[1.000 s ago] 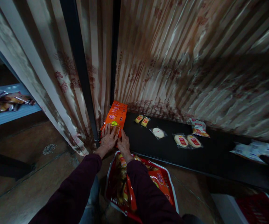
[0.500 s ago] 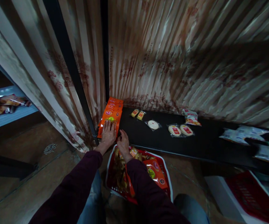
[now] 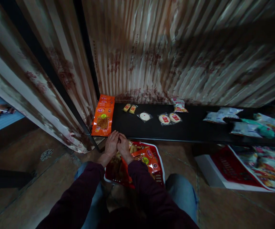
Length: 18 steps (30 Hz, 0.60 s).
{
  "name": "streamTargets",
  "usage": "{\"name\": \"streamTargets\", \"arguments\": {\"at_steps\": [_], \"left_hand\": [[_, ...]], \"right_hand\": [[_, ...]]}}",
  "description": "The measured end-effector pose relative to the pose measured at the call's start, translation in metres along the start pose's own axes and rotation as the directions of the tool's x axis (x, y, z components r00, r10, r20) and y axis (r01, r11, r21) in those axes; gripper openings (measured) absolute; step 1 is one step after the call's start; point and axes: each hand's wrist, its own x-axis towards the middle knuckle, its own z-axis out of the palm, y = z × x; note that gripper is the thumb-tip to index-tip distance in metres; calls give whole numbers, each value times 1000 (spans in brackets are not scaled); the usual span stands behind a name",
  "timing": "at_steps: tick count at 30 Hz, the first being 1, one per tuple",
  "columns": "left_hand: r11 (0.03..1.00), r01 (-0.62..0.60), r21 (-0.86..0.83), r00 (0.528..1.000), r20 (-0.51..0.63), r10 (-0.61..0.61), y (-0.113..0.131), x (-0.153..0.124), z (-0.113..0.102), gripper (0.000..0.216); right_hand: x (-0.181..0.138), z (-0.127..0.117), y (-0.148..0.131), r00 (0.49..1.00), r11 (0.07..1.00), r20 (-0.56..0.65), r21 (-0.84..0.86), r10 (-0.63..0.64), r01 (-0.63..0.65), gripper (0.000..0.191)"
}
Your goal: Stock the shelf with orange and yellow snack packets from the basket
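Observation:
My left hand [image 3: 112, 144] is at the shelf's front edge, just below the orange snack packets [image 3: 101, 122], its loosely bent fingers leaning toward the other hand. Right against it is my right hand [image 3: 123, 148], fingers curved, tips partly hidden; no object shows in either hand. The orange packets lie overlapped in a row at the left end of the black shelf [image 3: 132, 128]. Under my hands stands a red basket with a white rim [image 3: 161, 159]. It holds an orange packet [image 3: 148, 160] and brownish wrapped goods [image 3: 115, 165].
On the shelf lie two small yellow packets [image 3: 130, 108], a round white wrapped item [image 3: 144, 116], two round wrapped pastries [image 3: 169, 118], a snack bag [image 3: 179, 105] and pale bags [image 3: 222, 115]. A pleated curtain [image 3: 151, 57] hangs behind. A box of packets [image 3: 237, 168] stands at right.
My left hand has come off the orange packets, back toward me, and now meets my right hand at the shelf edge. The view has shifted to the right.

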Motion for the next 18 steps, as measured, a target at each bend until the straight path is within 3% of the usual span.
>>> {"name": "streamTargets", "arguments": {"at_steps": [4,9,14,18], "left_hand": [[998,8,-58,999,34,-6,20,-16,10,43],[988,95,-125,978,199,-69,45,-35,25,49],[974,195,-111,912,386,-139,65,-52,42,52],[982,179,-63,867,481,-127,75,-66,56,57]], "right_hand": [[-22,-15,10,997,994,-4,-83,71,-71,38],[-51,-29,30,988,977,8,-149,155,-152,36],[-75,-42,49,972,951,-3,-208,235,-230,38],[-95,-53,62,972,948,-3,-220,235,-230,38]]}}
